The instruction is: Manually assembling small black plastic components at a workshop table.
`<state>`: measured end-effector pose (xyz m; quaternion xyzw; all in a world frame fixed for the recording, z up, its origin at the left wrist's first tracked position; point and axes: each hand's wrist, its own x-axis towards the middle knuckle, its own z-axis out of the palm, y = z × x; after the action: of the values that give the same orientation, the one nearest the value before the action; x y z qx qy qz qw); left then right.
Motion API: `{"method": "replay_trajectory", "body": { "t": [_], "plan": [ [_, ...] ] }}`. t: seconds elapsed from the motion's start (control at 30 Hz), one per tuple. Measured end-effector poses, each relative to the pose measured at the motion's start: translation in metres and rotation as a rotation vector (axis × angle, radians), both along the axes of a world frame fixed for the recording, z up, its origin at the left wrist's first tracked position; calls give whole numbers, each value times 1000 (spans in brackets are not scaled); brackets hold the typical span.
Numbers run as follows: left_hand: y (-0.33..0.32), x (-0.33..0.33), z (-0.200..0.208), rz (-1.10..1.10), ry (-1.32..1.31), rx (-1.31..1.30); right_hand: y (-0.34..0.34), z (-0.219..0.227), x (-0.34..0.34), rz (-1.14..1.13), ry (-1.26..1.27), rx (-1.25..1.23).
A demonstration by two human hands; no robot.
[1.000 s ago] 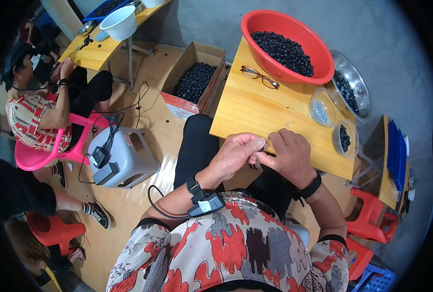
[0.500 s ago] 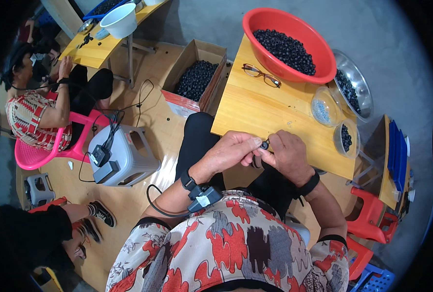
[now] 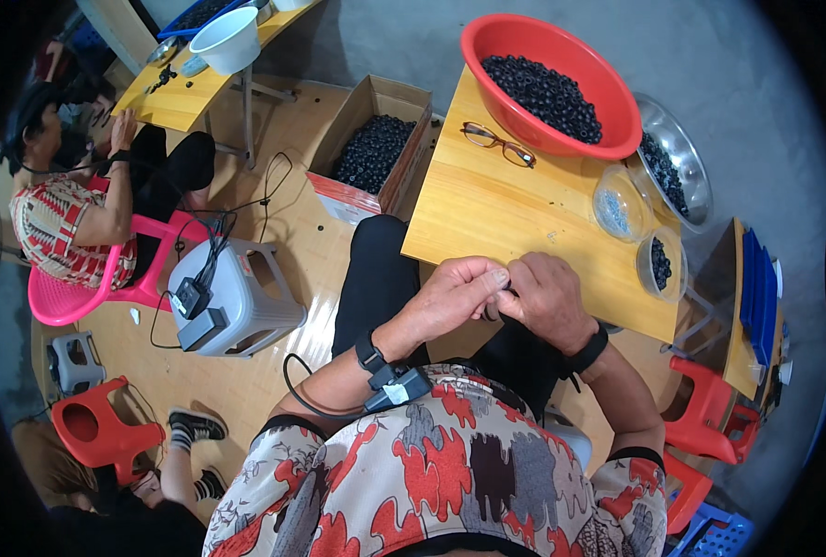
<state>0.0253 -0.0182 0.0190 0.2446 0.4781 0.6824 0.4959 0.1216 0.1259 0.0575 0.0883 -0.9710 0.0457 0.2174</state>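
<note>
The head view shows your left hand (image 3: 450, 299) and right hand (image 3: 550, 302) meeting at the near edge of the wooden table (image 3: 515, 218), fingertips pressed together around a small dark ring (image 3: 493, 313), most of it hidden between the fingers. Both hands are pinched narrow on that piece; which hand bears it, you cannot tell from here.

As a judgement, you are in the fitting step: one small part is being worked at the fingertips, with the stock lying well apart from the hands. The red basin (image 3: 617, 139) of black rings sits at about one o'clock from your hands, at the far edge of the table. The steel bowl (image 3: 696, 181) lies just beyond it at two o'clock. The two clear plastic cups (image 3: 619, 209) stand at two to three o'clock, one with pale bits, one with dark ones. The eyeglasses (image 3: 496, 144) rest at twelve o'clock, and the cardboard box (image 3: 376, 144) of black rings stands on the floor at eleven.

The next move likely calls for a steady pinch and a small twist or press, keeping the piece over the table so a slip does not send it to the floor.
</note>
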Motion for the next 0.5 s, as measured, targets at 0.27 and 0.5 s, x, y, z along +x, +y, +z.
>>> {"method": "replay_trajectory", "body": {
  "t": [0.27,0.5],
  "plan": [
    [-2,4,7,79,50,17,-5,8,-1,-2,34,-4],
    [-2,4,5,94,1,25,-4,14,1,19,8,-35]
  ]
}}
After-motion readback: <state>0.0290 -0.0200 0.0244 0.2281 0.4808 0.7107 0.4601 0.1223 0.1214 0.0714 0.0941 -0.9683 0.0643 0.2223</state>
